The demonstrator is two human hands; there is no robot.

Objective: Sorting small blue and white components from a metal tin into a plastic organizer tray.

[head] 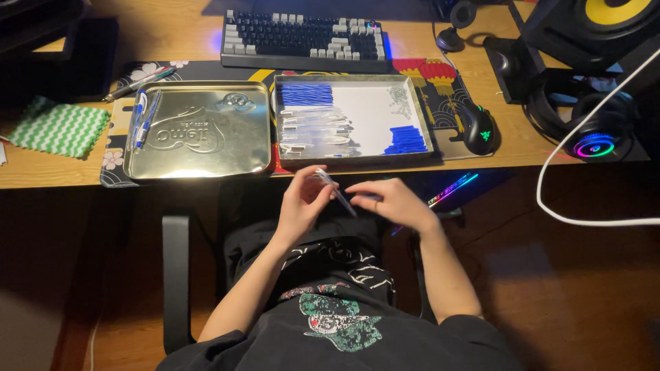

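A thin clear pen barrel (pixel 335 192) is pinched near its upper end by the closed fingers of the left hand (pixel 302 203), above the lap and just below the desk edge (pixel 55 175). Its lower end is touched by the fingertips of the right hand (pixel 388 200), though whether they are closed on it cannot be told. Directly beyond, a tray (pixel 426 134) of blue and clear pen parts is seen. Beside it lies a shiny metal lid (pixel 199 130) with 2 finished pens (pixel 144 113).
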